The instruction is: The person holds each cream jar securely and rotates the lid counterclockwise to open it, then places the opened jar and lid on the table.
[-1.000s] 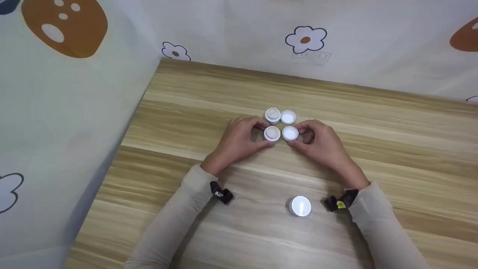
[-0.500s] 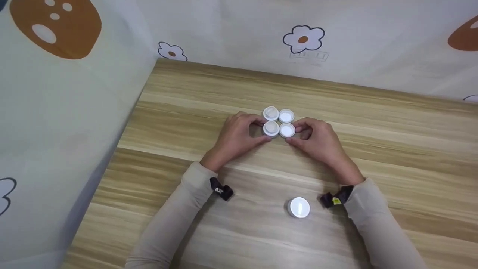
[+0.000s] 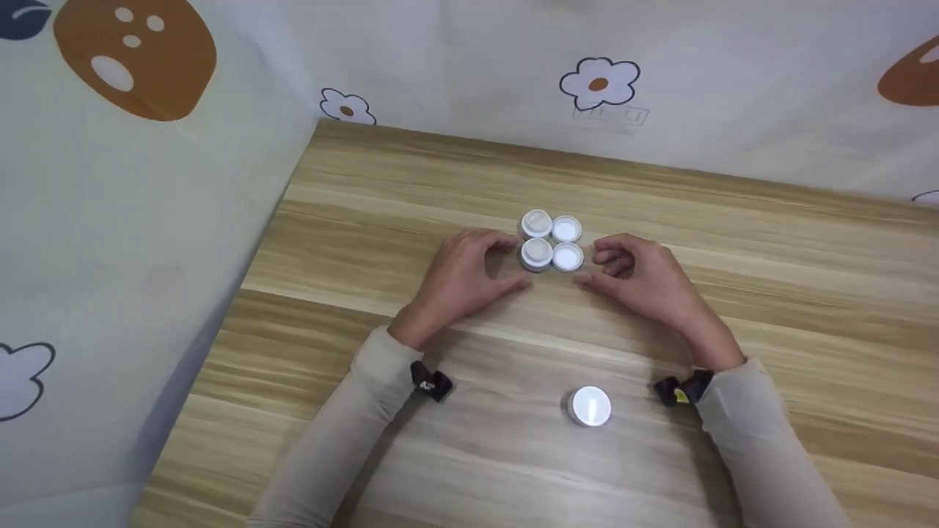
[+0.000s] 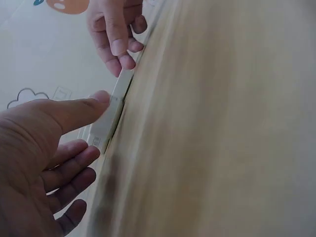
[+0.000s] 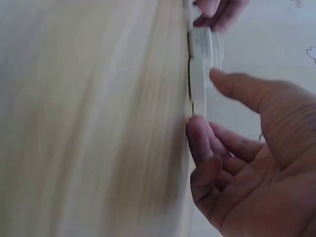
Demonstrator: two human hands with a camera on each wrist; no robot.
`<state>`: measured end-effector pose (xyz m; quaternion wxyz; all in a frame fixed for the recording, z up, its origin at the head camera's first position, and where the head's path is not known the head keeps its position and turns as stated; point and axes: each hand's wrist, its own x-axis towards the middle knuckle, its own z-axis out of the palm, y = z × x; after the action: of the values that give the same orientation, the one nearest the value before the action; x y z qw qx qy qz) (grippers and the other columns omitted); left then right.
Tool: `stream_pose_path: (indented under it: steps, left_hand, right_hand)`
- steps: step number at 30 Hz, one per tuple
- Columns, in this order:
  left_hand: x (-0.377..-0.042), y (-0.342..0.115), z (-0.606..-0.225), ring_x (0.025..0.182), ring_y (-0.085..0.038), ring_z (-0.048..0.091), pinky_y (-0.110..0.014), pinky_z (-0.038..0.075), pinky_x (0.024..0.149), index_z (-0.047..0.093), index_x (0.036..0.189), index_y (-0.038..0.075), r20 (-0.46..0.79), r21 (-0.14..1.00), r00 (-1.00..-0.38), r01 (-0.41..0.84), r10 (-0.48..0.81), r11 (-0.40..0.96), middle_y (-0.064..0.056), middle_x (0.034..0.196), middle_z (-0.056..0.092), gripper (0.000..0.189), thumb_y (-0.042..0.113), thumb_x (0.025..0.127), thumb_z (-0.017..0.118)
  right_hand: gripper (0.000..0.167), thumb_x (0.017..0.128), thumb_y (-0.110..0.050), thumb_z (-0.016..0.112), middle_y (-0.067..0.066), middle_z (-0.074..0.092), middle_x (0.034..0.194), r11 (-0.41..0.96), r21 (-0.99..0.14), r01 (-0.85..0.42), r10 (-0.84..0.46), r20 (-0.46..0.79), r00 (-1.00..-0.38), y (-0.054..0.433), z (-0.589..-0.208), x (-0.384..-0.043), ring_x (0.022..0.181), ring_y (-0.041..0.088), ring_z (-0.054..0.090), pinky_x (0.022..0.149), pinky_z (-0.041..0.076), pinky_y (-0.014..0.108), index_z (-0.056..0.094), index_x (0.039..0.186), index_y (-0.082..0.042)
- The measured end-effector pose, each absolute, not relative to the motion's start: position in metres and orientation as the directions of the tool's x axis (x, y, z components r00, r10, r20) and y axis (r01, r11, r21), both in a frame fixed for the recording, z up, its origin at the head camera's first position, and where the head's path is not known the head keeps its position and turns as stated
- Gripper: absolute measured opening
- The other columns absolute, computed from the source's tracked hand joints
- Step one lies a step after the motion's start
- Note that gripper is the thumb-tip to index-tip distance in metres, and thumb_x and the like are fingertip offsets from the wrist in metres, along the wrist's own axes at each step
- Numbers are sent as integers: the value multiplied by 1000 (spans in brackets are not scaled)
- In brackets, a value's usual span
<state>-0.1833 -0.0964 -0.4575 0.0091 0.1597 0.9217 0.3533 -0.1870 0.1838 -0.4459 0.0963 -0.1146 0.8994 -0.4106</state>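
Observation:
Two small white screw-top jars without lids stand one behind the other, the far jar [image 3: 536, 222] and the near jar [image 3: 537, 254]. Right of them, hollow side up, lie the far lid [image 3: 566, 229] and the near lid [image 3: 568, 257], forming a tight square with the jars. My left hand [image 3: 467, 270] has its thumb and fingers spread at the left of the near jar, slightly off it. The right hand [image 3: 651, 281] holds nothing, its thumb and fingers apart just right of the near lid. In the right wrist view, the near lid [image 5: 198, 84] sits flat beside the near jar [image 5: 201, 43].
A third white jar [image 3: 590, 406], with a shiny top, stands closer to the person, between the forearms. The wood-grain table [image 3: 367, 213] meets a patterned sheet [image 3: 469, 81] at its back and left edges.
The near lid and near jar came together and up against the far pair. Since then both hands have let go, the right one drawing back to the right, the left slightly leftward.

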Motion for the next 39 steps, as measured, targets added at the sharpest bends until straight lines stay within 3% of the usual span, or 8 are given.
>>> stream_pose_path:
  steps: [5, 13, 19, 25, 33, 39]
  left_hand:
    - [-162, -91, -451, 122, -22, 65, -43, 43, 111, 76, 126, 15, 73, 651, -934, 311, 350, 693, 1, 125, 76, 48, 40, 87, 87]
    - [-135, -81, -452, 117, -17, 69, -37, 47, 109, 76, 123, 11, 11, 729, -821, 398, 571, 558, 0, 119, 78, 41, 31, 89, 87]
    - [-118, -80, -451, 125, -18, 64, -40, 43, 113, 72, 131, 12, 0, 707, -750, 468, 662, 530, 2, 129, 74, 46, 27, 90, 85]
    - [-106, -75, -451, 130, -18, 58, -38, 38, 117, 69, 136, 13, -7, 709, -707, 495, 707, 502, 3, 134, 71, 55, 30, 87, 88]
    - [-98, -66, -452, 128, -14, 57, -34, 39, 115, 69, 136, 16, -12, 687, -684, 525, 729, 503, 6, 133, 71, 58, 38, 86, 89]
    - [-92, -63, -453, 128, -14, 56, -33, 39, 112, 69, 137, 19, -12, 661, -678, 546, 735, 514, 7, 134, 70, 59, 40, 85, 89]
  right_hand:
    - [36, 93, -14, 82, 13, 76, 110, 615, -763, -197, -349, -39, -936, 196, -444, -170, 93, 21, 72, 80, 54, 19, 71, 124, 1]
    - [22, 101, -26, 74, -7, 73, 101, 628, -691, -357, -455, 46, -890, 196, -431, -135, 87, 10, 66, 74, 53, 31, 77, 117, -11]
    - [20, 101, -28, 73, -12, 73, 105, 618, -639, -459, -509, 120, -852, 196, -422, -112, 90, 5, 65, 71, 54, 34, 77, 116, -15]
    - [28, 94, -32, 81, -7, 74, 105, 639, -555, -533, -546, 161, -822, 198, -422, -92, 91, 8, 69, 77, 57, 35, 77, 117, -17]
    - [38, 88, -43, 85, -8, 73, 105, 663, -470, -583, -557, 210, -803, 199, -428, -76, 89, 7, 69, 74, 57, 34, 76, 116, -19]
    - [50, 82, -55, 87, -11, 71, 112, 677, -402, -616, -582, 219, -783, 201, -431, -64, 98, 9, 71, 79, 60, 37, 76, 115, -20]
